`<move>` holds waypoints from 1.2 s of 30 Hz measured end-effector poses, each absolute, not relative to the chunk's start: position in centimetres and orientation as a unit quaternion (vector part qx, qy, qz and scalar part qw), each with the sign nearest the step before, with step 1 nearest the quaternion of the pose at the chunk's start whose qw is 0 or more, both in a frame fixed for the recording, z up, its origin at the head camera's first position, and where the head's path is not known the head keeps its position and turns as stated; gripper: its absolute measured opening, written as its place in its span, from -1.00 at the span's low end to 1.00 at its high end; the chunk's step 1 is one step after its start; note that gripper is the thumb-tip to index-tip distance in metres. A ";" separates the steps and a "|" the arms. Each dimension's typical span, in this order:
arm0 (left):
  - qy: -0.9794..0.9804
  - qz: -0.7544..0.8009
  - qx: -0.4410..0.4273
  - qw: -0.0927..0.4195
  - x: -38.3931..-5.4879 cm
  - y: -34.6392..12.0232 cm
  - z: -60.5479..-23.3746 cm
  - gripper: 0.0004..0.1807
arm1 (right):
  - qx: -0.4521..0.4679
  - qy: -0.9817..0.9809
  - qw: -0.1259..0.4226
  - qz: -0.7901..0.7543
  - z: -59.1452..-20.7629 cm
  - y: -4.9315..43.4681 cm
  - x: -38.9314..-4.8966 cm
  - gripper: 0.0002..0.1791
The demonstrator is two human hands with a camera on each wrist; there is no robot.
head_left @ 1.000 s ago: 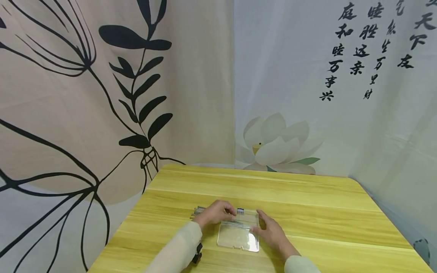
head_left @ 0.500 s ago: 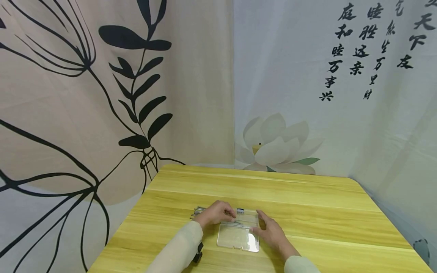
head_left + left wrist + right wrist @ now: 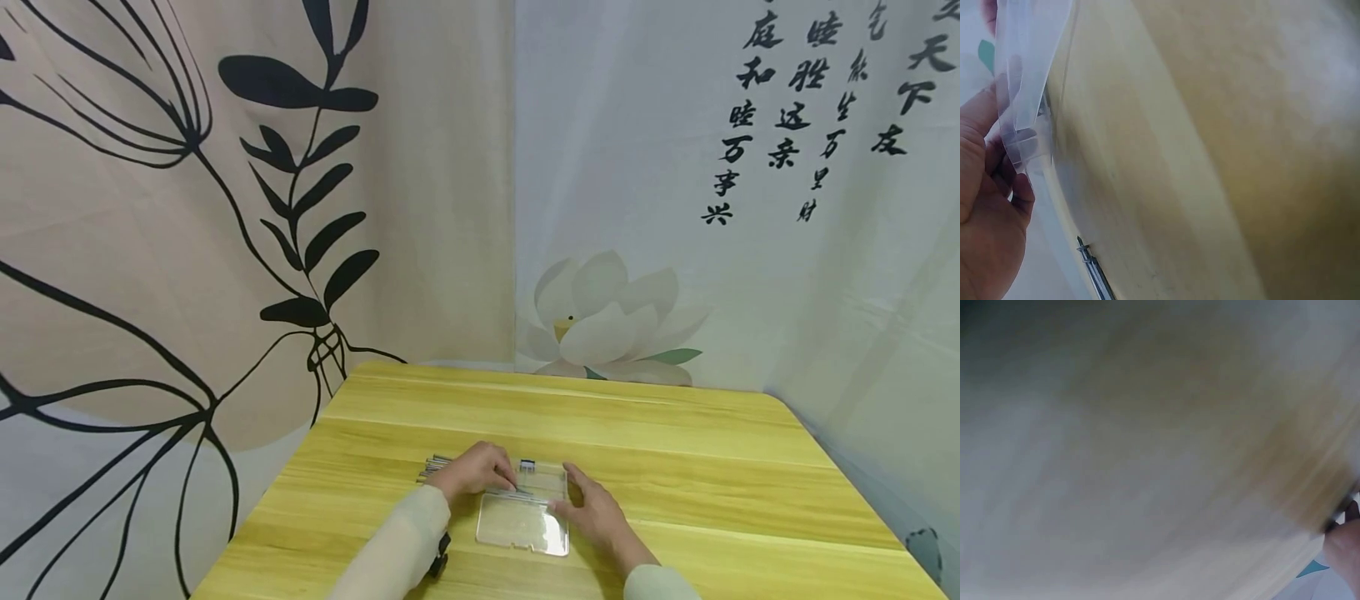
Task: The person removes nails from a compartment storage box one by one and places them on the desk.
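An open clear plastic case (image 3: 522, 523) lies on the table, its two halves spread apart. My left hand (image 3: 477, 468) bends over its back half from the left, and the fingertips pinch at a slender metal screwdriver bit (image 3: 519, 492) near the hinge line; the fingers partly hide it. On the right, my right hand (image 3: 596, 507) grips the case's edge between thumb and fingers. In the left wrist view, the left hand (image 3: 988, 206) is beside the clear plastic. Further bits (image 3: 1093, 270) with pointed, winged tips lie on the table. Only a fingertip (image 3: 1342, 550) shows in the right wrist view.
Several metal bits (image 3: 432, 467) lie in a bunch left of the left hand. A black object (image 3: 438, 557) shows beside the left sleeve. The yellow wood-grain table (image 3: 720, 492) ends before a printed curtain (image 3: 442, 208).
My left fingertips have dipped slightly toward the bits in the case. The right hand and case stay in place, and the head view has tilted very slightly.
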State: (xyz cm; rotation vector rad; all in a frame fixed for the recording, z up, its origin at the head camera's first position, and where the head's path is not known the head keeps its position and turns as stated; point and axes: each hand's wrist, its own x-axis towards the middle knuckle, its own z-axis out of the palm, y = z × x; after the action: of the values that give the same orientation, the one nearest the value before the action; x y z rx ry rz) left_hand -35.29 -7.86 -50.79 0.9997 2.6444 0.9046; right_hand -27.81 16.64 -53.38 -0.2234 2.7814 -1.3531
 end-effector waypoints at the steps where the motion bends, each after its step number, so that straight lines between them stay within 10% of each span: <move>1: 0.890 0.295 0.336 0.086 -35.3 -7.8 -50.8 -0.94 | -0.072 0.896 0.022 -0.437 -53.4 16.7 -27.8 -0.14; 36: 0.913 0.161 0.371 0.053 -35.5 -7.3 -50.6 -0.97 | -0.070 0.896 0.027 -0.438 -53.3 16.6 -27.8 -0.13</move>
State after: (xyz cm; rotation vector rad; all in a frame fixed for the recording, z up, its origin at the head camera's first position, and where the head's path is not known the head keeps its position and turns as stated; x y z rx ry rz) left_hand -35.54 -7.28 -50.56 1.1276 2.7748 0.4907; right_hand -27.85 16.62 -53.29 -0.2174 2.7671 -1.3545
